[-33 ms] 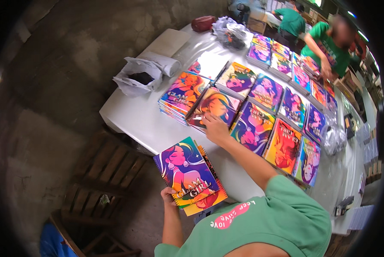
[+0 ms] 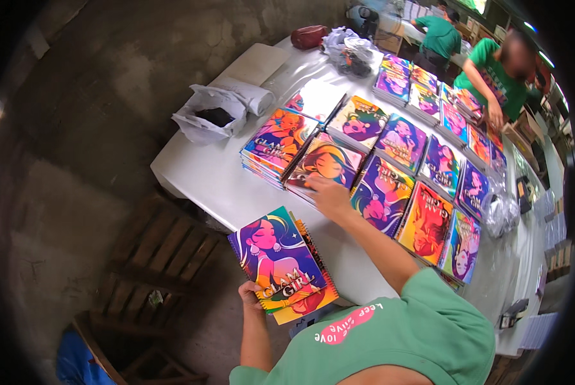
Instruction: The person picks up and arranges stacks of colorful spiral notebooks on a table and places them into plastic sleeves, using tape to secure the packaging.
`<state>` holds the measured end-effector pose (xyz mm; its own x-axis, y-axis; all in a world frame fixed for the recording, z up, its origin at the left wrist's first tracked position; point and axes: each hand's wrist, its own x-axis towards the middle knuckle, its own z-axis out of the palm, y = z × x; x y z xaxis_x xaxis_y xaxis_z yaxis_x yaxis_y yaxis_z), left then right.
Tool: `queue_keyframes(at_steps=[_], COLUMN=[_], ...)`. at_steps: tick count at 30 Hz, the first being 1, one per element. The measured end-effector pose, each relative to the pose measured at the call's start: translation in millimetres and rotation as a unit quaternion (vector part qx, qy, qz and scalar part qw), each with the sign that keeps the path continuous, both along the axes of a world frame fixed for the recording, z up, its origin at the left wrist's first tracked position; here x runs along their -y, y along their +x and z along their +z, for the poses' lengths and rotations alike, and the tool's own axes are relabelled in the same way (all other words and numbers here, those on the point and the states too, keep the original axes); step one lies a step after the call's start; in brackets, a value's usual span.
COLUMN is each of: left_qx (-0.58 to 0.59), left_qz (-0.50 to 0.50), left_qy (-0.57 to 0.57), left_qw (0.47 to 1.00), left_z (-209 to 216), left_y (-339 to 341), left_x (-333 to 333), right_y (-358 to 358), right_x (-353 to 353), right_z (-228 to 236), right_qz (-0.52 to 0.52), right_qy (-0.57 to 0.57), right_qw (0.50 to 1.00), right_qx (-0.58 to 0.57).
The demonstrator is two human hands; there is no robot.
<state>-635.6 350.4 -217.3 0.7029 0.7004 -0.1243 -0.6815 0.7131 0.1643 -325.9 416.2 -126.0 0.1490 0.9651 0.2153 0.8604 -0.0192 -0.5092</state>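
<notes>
Nothing has shifted since the earlier frame: your hands and the notebooks sit exactly as they did. Your left hand is at the lower middle of the frame, its fingers clenched on the lower edge of a small stack of spiral notebooks. The stack is off the near edge of the bench, tilted, with a purple and blue cover on top and orange covers showing beneath.

Your right hand reaches up to the centre of the frame and lies flat, fingers released and spread, on the near edge of a pile with an orange and teal cover. Left of it, touching, stands a taller pile with a blue and orange cover. To its right, more piles run in rows toward the right and upper right of the frame, close-packed and overlapping.

In the upper left part of the bench lies crumpled white wrapping with a dark thing inside it. A dark red pouch and a clear plastic bag sit at the top. At the upper right, another person in a green shirt bends over the far piles, and a second one stands behind. A wooden pallet leans under the bench at the lower left.
</notes>
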Motion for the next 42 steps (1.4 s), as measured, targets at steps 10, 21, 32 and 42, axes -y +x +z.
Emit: queue_keyframes(at_steps=[10, 21, 32, 42], left_qx=[0.007, -0.029, -0.146, -0.165], left_qz=[0.023, 0.018, 0.11, 0.073], left_qy=[-0.013, -0.05, -0.03, -0.027], left_qw=[1.0, 0.998, 0.983, 0.983], left_z=[27, -16, 52, 33], left_y=[50, 22, 51, 73], left_x=[-52, -52, -80, -119], right_y=[31, -46, -67, 154], right_x=[-58, -160, -27, -246], right_z=[86, -23, 64, -68], right_qz=[0.475, 0.048, 0.409, -0.108], right_qy=[0.013, 0.008, 0.103, -0.039], right_qw=[0.788, 0.965, 0.892, 0.964], right_qx=[-0.391, 0.256, 0.163, 0.241])
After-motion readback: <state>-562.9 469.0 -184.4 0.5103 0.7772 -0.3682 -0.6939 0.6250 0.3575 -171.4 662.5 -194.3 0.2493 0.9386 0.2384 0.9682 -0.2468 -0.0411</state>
